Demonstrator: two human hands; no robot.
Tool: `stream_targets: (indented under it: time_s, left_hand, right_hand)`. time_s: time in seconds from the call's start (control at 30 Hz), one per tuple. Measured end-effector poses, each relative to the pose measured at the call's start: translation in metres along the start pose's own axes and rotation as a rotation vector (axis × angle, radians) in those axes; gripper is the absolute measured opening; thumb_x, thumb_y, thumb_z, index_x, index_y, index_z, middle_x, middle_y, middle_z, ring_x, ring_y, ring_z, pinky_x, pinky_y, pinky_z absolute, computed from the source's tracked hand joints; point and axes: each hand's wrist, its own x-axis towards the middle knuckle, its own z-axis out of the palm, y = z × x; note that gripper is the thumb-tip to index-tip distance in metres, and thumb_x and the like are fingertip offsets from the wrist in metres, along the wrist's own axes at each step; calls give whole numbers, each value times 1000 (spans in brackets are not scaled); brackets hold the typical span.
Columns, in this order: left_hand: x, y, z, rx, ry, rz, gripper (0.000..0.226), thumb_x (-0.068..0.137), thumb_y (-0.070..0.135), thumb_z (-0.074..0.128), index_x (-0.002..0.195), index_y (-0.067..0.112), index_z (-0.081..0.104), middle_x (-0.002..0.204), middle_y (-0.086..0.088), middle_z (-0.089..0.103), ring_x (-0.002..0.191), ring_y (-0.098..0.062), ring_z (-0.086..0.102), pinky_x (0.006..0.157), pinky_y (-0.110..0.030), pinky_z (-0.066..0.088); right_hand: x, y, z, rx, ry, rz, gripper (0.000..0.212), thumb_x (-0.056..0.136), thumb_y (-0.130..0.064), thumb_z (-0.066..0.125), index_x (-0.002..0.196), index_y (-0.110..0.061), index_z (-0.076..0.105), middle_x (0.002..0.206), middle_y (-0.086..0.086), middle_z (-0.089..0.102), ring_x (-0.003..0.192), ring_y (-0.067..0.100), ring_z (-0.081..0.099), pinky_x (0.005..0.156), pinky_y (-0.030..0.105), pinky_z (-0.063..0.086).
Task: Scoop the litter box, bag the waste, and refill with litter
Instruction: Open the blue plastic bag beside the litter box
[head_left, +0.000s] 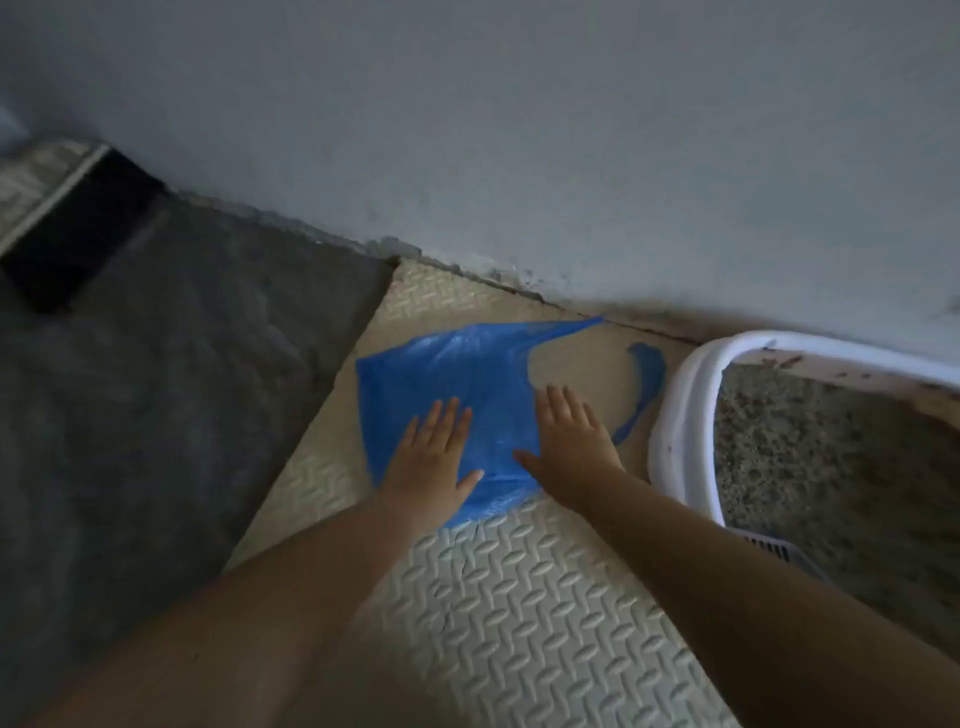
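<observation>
A blue plastic bag lies flat on the beige foam mat, its two handles stretched toward the wall and the litter box. My left hand presses flat on the bag's left part, fingers straight. My right hand lies flat on the bag's right edge, fingers spread. At the right stands a white litter box filled with grey-brown litter. A white slotted scoop shows at the box's near edge, partly hidden by my right forearm.
A grey wall runs behind the mat. A dark grey rug covers the floor at the left, with a black gap beyond it. Dirt marks line the wall's foot.
</observation>
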Motion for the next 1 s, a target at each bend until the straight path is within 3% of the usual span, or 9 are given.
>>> stream_targets:
  time_s: [0.1,0.23,0.43,0.57,0.67,0.77,0.87,1.0]
  left_hand:
    - [7,-2,8,43,23,39,73,99,48,30,151,14,-7,160,-5,-5,147,-21,-7,119,-41,3]
    - [1,-2,19,-40,2,24,71,101,41,33,151,12,-7,161,-3,3,147,-19,-1,119,-38,5]
    - [-3,-19,10,48,4,65,61,103,34,29,152,12,0,159,-4,13,147,-20,6,119,-35,7]
    - [-17,-16,3,-100,80,67,58,100,28,37,151,13,14,150,-6,35,135,-22,34,112,-30,21]
    - [-23,-11,1,-164,114,105,56,99,29,41,150,14,22,139,-6,47,123,-24,46,103,-32,33]
    - [-20,-13,-5,-166,104,112,46,99,36,42,142,19,39,126,-1,56,113,-20,53,93,-32,40]
    - [-18,-12,-11,-205,68,94,44,97,41,46,137,24,44,124,4,56,109,-18,55,87,-33,45]
    - [-15,-4,-16,-157,129,242,62,95,32,51,150,31,21,144,4,36,115,-18,52,84,-35,49]
  right_hand:
    - [-3,-2,20,-34,-30,-48,79,96,-48,44,151,-6,7,157,13,18,144,28,17,117,40,16]
    - [-21,-10,44,132,-29,58,68,95,-42,49,148,-8,21,146,10,38,135,26,35,112,39,25]
    - [-23,-5,39,18,-25,-113,69,96,-39,48,150,-11,16,143,7,41,132,24,38,110,35,27]
    - [-29,-2,37,119,-65,-105,71,95,-37,52,152,-15,15,141,7,41,129,25,41,106,37,34]
    - [-39,1,48,153,-79,-50,65,93,-35,54,147,-15,25,135,5,44,121,24,46,96,37,43]
    - [-48,2,51,12,-65,-73,42,94,-32,51,132,-16,43,122,3,49,111,23,51,88,35,42]
    - [-54,-2,46,-10,-15,-165,25,95,-24,47,118,-19,54,111,1,54,104,22,53,87,34,38]
    - [-55,-10,44,33,143,-251,27,91,-16,50,115,-23,60,104,-1,58,100,22,54,86,33,36]
